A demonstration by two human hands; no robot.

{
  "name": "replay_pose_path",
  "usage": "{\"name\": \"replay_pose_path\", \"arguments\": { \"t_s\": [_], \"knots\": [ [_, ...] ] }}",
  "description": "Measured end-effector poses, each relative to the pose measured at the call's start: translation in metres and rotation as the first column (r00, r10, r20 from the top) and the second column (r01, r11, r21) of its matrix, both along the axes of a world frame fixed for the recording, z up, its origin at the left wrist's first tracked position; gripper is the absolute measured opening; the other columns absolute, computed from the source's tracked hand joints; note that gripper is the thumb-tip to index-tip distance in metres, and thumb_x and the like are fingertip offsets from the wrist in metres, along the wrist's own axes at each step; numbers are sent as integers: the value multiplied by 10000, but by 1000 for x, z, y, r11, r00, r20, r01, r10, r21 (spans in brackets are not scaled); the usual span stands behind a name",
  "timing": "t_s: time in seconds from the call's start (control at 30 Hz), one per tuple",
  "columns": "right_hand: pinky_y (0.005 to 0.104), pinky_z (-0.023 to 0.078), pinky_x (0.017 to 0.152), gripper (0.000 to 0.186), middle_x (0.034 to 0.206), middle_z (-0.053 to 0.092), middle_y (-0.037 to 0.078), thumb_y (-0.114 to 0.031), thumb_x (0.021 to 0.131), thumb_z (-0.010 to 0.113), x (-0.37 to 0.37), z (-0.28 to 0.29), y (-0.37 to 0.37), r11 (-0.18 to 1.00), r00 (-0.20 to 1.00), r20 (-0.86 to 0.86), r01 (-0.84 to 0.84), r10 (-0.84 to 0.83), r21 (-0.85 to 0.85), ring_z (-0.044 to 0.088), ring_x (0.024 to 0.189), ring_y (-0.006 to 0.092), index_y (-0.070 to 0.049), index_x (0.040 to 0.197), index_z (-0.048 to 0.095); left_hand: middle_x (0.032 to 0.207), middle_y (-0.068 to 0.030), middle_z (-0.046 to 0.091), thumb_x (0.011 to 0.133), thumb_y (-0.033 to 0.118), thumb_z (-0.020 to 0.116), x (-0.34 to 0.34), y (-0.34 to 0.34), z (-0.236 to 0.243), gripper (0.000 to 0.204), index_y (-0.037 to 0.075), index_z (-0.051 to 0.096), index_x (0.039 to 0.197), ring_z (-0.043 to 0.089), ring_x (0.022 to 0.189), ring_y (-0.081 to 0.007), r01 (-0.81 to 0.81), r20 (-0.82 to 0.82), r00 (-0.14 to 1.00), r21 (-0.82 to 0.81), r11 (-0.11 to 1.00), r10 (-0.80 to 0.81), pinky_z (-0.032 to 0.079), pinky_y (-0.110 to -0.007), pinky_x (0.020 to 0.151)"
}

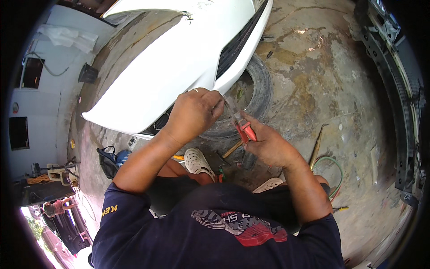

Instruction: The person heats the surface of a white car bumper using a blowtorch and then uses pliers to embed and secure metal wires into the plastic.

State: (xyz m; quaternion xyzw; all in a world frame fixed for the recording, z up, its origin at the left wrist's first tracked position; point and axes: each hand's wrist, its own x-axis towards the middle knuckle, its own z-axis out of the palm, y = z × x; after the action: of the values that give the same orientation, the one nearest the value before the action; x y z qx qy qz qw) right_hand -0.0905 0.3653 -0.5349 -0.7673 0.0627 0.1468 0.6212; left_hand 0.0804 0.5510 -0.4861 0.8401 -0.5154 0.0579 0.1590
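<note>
In front of me lies a white car bumper (179, 58), resting partly over a tyre (260, 85). My left hand (197, 112) is closed at the bumper's near edge, its fingertips pinched together; what they hold is hidden. My right hand (271, 145) is wrapped round red-handled pliers (245, 130), whose greyish jaws point up and left toward my left fingertips. Just below that hand shows a black cylindrical piece (248, 160); I cannot tell whether it belongs to the tool.
A brass-coloured torch (317, 148) with a green hose (338, 172) lies on the stained concrete to the right. Beyond stands a dark car front frame (394, 98). A wooden-handled tool (233, 148) is near my feet, a black bag (107, 161) at left, a dark bucket (88, 73) by the wall.
</note>
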Motion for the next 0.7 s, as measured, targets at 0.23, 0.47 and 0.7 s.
{"name": "replay_pose_path", "arguments": {
  "t_s": [0.23,0.47,0.7],
  "knots": [
    [421,491,1097,882,1311,668,358,-49,888,644,8,19,-3,998,983,-178,-26,37,65,668,1264,418,-12,1692,283,844,-101,735,849,92,825,-5,2,-3,109,69,729,897,744,774,-312,63,88,994,76,995,-70,613,-424,697],
    [411,445,1171,883,1420,614,367,-61,895,653,3,-7,4,999,998,-50,28,-27,28,599,1383,425,-11,1694,280,872,-110,733,865,69,810,-6,1,-3,116,54,717,931,739,785,-319,96,38,995,-16,995,-95,611,-425,714],
    [410,419,1201,856,1474,587,357,-73,937,659,6,6,-1,997,994,-106,-8,15,73,565,1428,420,-7,1696,268,871,-115,727,871,73,808,-5,3,-3,120,54,711,940,733,779,-326,108,19,994,-31,994,-107,600,-433,707]
  ]
}}
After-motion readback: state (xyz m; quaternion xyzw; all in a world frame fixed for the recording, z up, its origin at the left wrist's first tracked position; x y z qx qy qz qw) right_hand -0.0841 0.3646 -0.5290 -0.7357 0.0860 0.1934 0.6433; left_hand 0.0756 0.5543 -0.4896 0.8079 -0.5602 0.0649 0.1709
